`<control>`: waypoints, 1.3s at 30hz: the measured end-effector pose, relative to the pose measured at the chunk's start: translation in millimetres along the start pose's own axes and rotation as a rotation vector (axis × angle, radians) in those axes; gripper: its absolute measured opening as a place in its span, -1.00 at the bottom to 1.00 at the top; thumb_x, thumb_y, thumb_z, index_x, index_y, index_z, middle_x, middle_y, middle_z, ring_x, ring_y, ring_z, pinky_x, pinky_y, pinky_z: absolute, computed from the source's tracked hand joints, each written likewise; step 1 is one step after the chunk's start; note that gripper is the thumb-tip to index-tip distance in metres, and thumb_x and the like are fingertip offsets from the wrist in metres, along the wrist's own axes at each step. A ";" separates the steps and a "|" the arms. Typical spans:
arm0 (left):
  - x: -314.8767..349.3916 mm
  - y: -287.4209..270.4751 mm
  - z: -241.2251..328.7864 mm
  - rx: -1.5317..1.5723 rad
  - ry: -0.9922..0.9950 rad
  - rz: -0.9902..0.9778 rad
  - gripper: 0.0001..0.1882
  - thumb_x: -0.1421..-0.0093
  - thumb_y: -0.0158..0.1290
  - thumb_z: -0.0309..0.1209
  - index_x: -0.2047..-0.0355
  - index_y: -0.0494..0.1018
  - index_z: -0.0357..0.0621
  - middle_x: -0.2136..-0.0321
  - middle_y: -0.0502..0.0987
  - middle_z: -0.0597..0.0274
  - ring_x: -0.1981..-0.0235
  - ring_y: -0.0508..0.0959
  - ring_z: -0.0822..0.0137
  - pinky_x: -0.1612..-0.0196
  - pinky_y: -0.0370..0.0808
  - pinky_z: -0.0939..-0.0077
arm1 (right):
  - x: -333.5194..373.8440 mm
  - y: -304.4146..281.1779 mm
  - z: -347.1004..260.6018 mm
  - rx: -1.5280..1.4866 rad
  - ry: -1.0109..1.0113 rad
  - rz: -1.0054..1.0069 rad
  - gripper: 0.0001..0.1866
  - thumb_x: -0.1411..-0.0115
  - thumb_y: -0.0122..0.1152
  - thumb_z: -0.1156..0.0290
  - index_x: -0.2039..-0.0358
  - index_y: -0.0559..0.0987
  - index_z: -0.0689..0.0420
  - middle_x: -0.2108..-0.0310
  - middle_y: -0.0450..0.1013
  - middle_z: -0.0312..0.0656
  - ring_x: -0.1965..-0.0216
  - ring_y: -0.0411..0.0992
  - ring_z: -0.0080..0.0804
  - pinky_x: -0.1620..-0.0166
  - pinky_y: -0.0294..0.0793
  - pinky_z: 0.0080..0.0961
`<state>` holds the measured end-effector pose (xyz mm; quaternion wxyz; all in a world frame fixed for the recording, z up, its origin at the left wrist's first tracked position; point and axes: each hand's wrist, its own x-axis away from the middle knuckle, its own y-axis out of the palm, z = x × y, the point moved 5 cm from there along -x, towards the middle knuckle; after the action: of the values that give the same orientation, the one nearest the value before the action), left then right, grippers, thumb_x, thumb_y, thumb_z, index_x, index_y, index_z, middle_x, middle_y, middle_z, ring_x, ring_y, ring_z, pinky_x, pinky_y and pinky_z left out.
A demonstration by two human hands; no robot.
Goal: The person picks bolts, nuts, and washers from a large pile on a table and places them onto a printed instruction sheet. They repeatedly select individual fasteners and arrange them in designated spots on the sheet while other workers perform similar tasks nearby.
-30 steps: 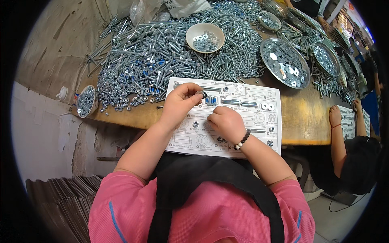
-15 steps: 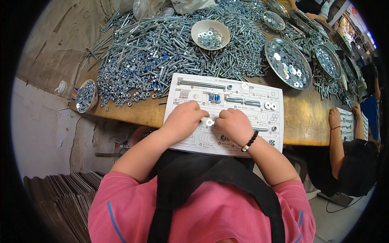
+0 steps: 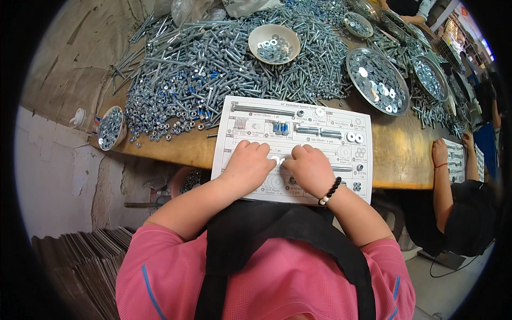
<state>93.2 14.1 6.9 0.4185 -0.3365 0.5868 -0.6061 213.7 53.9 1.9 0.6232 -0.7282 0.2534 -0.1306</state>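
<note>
At the table (image 3: 402, 154): one printed sheet (image 3: 341, 113), bolts (image 3: 264, 110) seemingly placed to match drawings (image 3: 344, 152); left hand (image 3: 249, 166), right hand (image 3: 309, 172), fingers curled by washers (image 3: 280, 159), grip we cannot tell.

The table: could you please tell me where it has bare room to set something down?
Bare tabletop shows right of the printed sheet, below the large metal bowl, toward the co-worker's sheet; a narrower strip lies left, between nuts and front edge. Heaped bolts crowd the back.
</note>
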 end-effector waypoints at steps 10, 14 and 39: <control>-33.4 -29.9 -28.3 0.191 -0.008 0.134 -0.73 0.05 -0.04 -0.49 0.29 0.48 -0.02 0.50 0.37 0.17 0.38 0.43 0.14 0.30 0.34 0.27 | 5.4 -26.5 12.5 -0.140 0.091 0.130 -0.78 0.12 0.04 0.53 0.42 0.57 0.04 0.51 0.34 -0.23 0.41 0.34 -0.27 0.33 0.37 -0.41; -107.5 -85.8 -77.0 0.273 -0.006 0.373 -0.81 -0.02 -0.02 -0.49 0.31 0.46 -0.09 0.39 0.42 0.11 0.34 0.44 0.08 0.28 0.40 0.27 | 7.8 -40.2 12.4 -0.202 0.114 0.209 -0.76 0.13 0.05 0.60 0.41 0.56 0.08 0.50 0.37 -0.21 0.39 0.36 -0.23 0.33 0.39 -0.39; -13.7 27.8 -176.8 0.474 -0.496 0.101 -0.63 -0.10 -0.09 -0.49 0.05 0.32 -0.26 0.17 0.45 -0.08 0.11 0.41 0.00 0.03 0.32 0.32 | 171.0 -46.6 95.6 -0.196 0.813 0.450 -0.71 -0.06 0.05 0.51 0.15 0.47 0.20 0.29 0.35 -0.04 0.32 0.38 -0.22 0.28 0.39 -0.44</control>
<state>-56.8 103.6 -34.6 0.6441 -0.3376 0.3262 -0.6040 414.9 47.8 7.7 0.4149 -0.6003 0.6394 -0.2422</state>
